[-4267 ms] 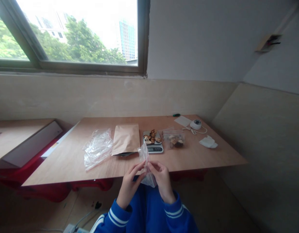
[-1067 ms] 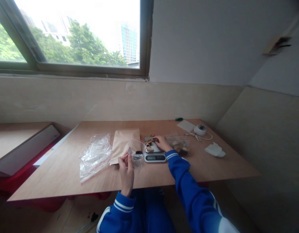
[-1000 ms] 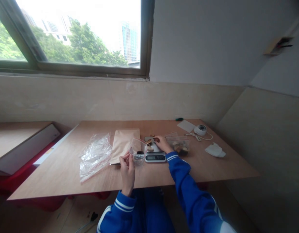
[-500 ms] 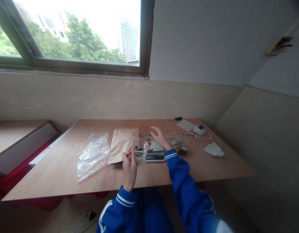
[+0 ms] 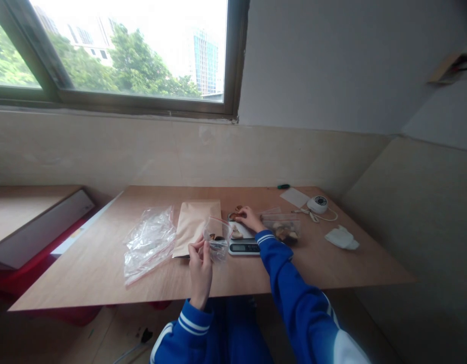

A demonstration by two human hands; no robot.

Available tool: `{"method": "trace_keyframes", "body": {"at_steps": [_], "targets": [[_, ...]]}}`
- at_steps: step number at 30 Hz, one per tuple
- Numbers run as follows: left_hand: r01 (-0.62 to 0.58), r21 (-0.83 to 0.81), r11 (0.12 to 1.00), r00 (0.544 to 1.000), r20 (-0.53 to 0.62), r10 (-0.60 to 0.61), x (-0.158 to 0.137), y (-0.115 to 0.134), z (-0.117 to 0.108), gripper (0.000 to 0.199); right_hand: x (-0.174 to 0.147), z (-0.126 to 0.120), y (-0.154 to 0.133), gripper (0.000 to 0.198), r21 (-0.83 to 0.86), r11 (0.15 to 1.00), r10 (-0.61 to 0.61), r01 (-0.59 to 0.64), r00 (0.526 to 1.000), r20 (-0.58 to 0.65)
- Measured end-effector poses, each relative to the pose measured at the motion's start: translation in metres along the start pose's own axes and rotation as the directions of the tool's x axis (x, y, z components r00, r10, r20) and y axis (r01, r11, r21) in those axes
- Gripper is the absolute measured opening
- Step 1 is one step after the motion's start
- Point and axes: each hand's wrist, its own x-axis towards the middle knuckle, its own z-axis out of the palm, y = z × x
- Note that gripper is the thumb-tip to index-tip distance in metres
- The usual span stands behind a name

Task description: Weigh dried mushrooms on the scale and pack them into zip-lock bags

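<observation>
Your mushroom pieces [image 5: 237,232] are pale cream with brown patches, curled and irregular; they sit on the steel plate of the scale [image 5: 244,247], which stands midway along the bench [image 5: 100,263], nearer its front edge than its back corners. Browner pieces lie toward the plate's far side, partly under your fingers. Your left hand [image 5: 200,263], above the front edge, has its grip closed on the clear zip bag [image 5: 220,253], thumb and fingertips pinching its side; the bag is tilted, its red-lined mouth spread, dark brown pieces showing through the film. Your right hand [image 5: 251,220] reaches over the scale with fingertips at the browner pieces; whether that grip has closed on one, you cannot tell, the contact being too small and partly hidden. Just right of the scale, toward the bench's right edge, lies the filled bag [image 5: 282,231]; to the left, the kraft pouch [image 5: 191,222] lies flat, with the crumpled plastic bags [image 5: 150,242] beyond it toward the left edge. Against the frame half a second ago: your right hand was raised over the plate with fingers spread and is now lowered to the pieces; your left hand holds the clear zip bag as before.
</observation>
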Motion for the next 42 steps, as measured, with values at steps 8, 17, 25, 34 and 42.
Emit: {"method": "trace_keyframes", "body": {"at_steps": [8, 17, 25, 34, 42], "targets": [[0.024, -0.017, 1.000, 1.000, 0.007, -0.024, 0.000, 0.001, 0.000, 0.027, 0.028, 0.007, 0.018, 0.010, 0.113, 0.991, 0.075, -0.067, 0.995, -0.065], [0.022, -0.056, 0.998, 1.000, 0.018, -0.021, 0.002, -0.001, -0.001, 0.026, 0.029, 0.002, 0.001, 0.016, 0.371, 0.928, 0.141, -0.038, 0.957, -0.254], [0.008, -0.048, 0.999, 1.000, 0.027, -0.006, 0.001, 0.004, 0.003, 0.025, -0.017, -0.028, -0.090, 0.037, 0.702, 0.711, 0.123, 0.036, 0.977, -0.174], [0.009, -0.055, 0.998, 1.000, -0.006, -0.010, -0.007, 0.004, 0.006, 0.026, -0.068, -0.053, -0.145, 0.023, 0.510, 0.854, -0.155, 0.100, 0.986, 0.066], [0.069, -0.105, 0.992, 0.995, -0.067, -0.076, -0.010, 0.001, 0.005, 0.031, -0.079, 0.002, -0.067, 0.036, -0.056, 0.994, -0.092, 0.091, 0.996, -0.007]]}}
